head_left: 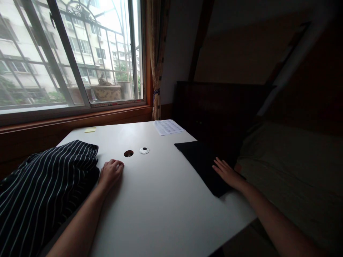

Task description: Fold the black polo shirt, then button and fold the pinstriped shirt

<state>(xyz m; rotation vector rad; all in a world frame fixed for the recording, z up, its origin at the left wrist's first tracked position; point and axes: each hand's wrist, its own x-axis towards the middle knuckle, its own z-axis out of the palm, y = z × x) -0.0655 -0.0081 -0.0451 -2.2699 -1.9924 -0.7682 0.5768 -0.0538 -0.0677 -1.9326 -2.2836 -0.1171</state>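
My left hand (111,172) rests palm down on the white table (144,200), its fingers loosely bent and holding nothing that I can see. Just left of it is a heaped black garment with white stripes (59,171). Across the table, my right hand (226,172) lies open with fingers stretched over a folded black cloth (199,162). That cloth lies flat along the right table edge, partly covered by the hand and forearm.
Beyond my left hand are a round hole (128,153) in the tabletop and a round white cover (144,150). Printed paper sheets (168,127) lie at the far edge, a yellow note (90,130) at the far left. Dark furniture (214,107) stands behind, a bed-like surface (292,160) at right.
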